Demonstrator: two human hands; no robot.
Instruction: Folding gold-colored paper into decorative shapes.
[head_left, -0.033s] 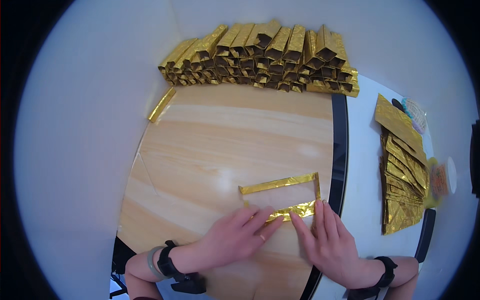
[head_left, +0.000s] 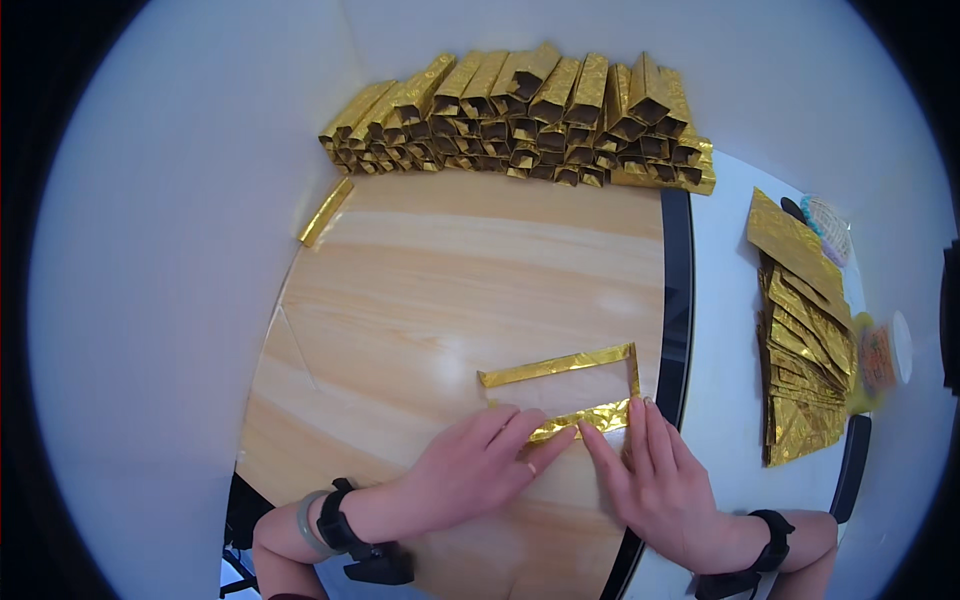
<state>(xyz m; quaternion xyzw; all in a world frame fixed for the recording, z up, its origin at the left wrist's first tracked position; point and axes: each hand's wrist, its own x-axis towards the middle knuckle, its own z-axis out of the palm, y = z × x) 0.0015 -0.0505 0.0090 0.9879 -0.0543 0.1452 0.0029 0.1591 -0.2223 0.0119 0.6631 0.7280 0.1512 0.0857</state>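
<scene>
A sheet of gold foil paper [head_left: 560,364] lies on the wooden board, its back side pale and its edges turned up as narrow gold strips. Along the near edge runs a wider crinkled gold fold. My left hand [head_left: 465,465] holds this fold from the left, fingers bent and pressed over it, and hides the sheet's near left corner. At the near right corner my right hand [head_left: 660,490] grips the paper, thumb on the fold and fingers along the right edge. The two hands' tips almost meet at the fold.
Folded gold paper tubes [head_left: 530,120] are stacked at the back. One gold strip [head_left: 325,212] lies at the far left. Right of the board's dark edge [head_left: 677,290], a pile of gold sheets [head_left: 805,370] sits on a white surface beside a white-lidded tub [head_left: 885,355] and a woven ball [head_left: 828,228].
My left hand's fingers have shifted slightly along the near fold. My right hand stays at the right corner, and the whole view has moved by a hair.
</scene>
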